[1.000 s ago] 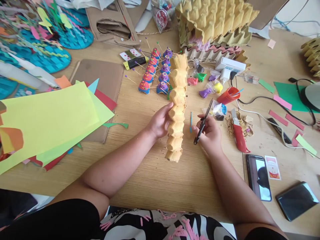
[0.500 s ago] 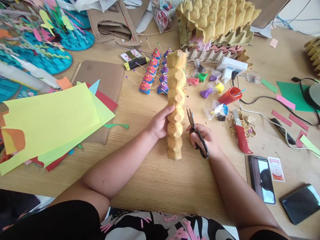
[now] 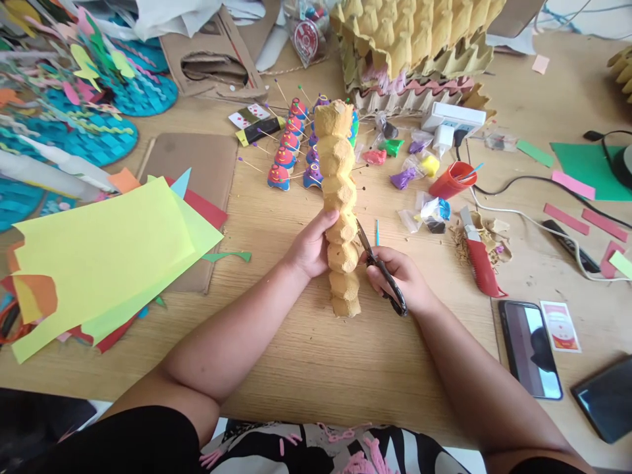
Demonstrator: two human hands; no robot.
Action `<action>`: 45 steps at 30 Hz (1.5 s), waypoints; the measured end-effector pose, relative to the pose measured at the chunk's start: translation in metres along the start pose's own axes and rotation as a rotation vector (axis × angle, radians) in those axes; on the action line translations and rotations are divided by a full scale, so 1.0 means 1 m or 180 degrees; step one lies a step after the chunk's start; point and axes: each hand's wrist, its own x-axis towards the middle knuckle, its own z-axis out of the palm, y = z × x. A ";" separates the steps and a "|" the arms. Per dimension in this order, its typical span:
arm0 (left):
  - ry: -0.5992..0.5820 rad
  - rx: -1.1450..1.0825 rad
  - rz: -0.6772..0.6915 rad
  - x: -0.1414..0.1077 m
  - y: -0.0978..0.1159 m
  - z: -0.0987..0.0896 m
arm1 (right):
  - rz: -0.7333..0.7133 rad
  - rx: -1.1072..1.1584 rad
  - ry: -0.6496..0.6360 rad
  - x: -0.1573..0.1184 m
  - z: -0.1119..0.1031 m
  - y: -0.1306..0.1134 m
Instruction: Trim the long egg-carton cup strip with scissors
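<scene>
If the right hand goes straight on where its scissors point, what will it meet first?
Probably the carton strip; the scissors appear to have their tips at its edge, but contact is unclear.

No lettering is showing clearly enough to read.
From where I'm standing, a white card (image 3: 241, 120) is displaying small red diamond marks; a round red label (image 3: 305, 39) on a clear bag (image 3: 318, 18) is blurring its print, a red-and-white card (image 3: 561, 326) beside a phone (image 3: 529, 350) is carrying print too small for me, and pale marks are running illegibly along a slim black object (image 3: 567, 243).
</scene>
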 end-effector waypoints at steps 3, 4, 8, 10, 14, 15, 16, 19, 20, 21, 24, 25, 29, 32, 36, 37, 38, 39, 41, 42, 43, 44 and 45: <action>-0.0001 0.0146 0.0017 -0.001 -0.001 -0.001 | -0.0046 0.0088 -0.0003 0.000 0.001 0.001; 0.0008 0.0206 0.0036 -0.001 -0.001 -0.001 | -0.0068 0.0117 -0.0005 -0.001 0.001 0.001; 0.0081 0.0370 0.0138 -0.001 -0.001 -0.001 | -0.0137 0.0120 0.0018 -0.001 0.003 0.001; 0.0091 0.0328 0.0165 -0.001 -0.001 -0.001 | -0.0203 0.0005 0.0109 -0.001 0.004 0.003; 0.0050 0.0372 0.0243 -0.002 -0.002 -0.001 | -0.0271 -0.0079 0.0148 0.000 0.005 0.007; 0.0077 0.0423 0.0257 -0.002 -0.002 -0.001 | -0.0269 -0.0060 0.0133 0.000 0.005 0.008; 0.0114 0.0466 0.0265 -0.002 -0.003 -0.001 | -0.0275 -0.0048 0.0131 0.000 0.005 0.009; 0.0173 0.0488 0.0242 -0.003 -0.003 -0.001 | -0.0307 -0.0053 0.0183 0.000 0.006 0.011; 0.0165 0.0467 0.0219 -0.003 -0.003 -0.001 | -0.0316 -0.0056 0.0189 0.000 0.006 0.011; 0.0163 0.0443 0.0194 -0.003 -0.003 -0.001 | -0.0325 -0.0060 0.0186 0.001 0.007 0.012; 0.0277 0.0434 0.0166 -0.004 -0.002 0.001 | -0.0347 -0.0069 0.0174 0.001 0.007 0.013; 0.0335 0.0463 0.0177 -0.004 -0.001 0.001 | -0.0357 -0.0068 0.0174 0.002 0.007 0.014; 0.0401 0.0614 0.0247 -0.004 0.000 0.003 | -0.0379 -0.0020 0.0172 0.003 0.007 0.015; 0.0403 0.0607 0.0377 -0.004 -0.001 0.002 | -0.0357 0.0087 0.0105 0.002 0.007 0.013; 0.0408 0.0565 0.0533 -0.004 -0.002 0.001 | -0.0343 0.0241 -0.0064 0.000 0.005 0.008; 0.0412 0.0561 0.0544 -0.005 -0.002 0.001 | -0.0345 0.0258 -0.0091 0.000 0.005 0.007; 0.0413 0.0553 0.0543 -0.005 -0.002 0.002 | -0.0350 0.0269 -0.0111 0.000 0.005 0.006; 0.0407 0.0542 0.0531 -0.005 -0.002 0.002 | -0.0353 0.0274 -0.0124 0.000 0.005 0.005; 0.0379 0.0529 0.0492 -0.005 -0.002 0.003 | -0.0356 0.0297 -0.0141 0.000 0.005 0.004; 0.0368 0.0535 0.0476 -0.005 -0.002 0.003 | -0.0355 0.0306 -0.0149 0.000 0.005 0.004; 0.0371 0.0547 0.0471 -0.005 -0.002 0.003 | -0.0356 0.0307 -0.0151 0.000 0.005 0.004; 0.0384 0.0567 0.0470 -0.005 -0.002 0.003 | -0.0363 0.0303 -0.0146 0.000 0.006 0.005; 0.0405 0.0586 0.0471 -0.005 -0.002 0.003 | -0.0374 0.0292 -0.0135 0.000 0.006 0.006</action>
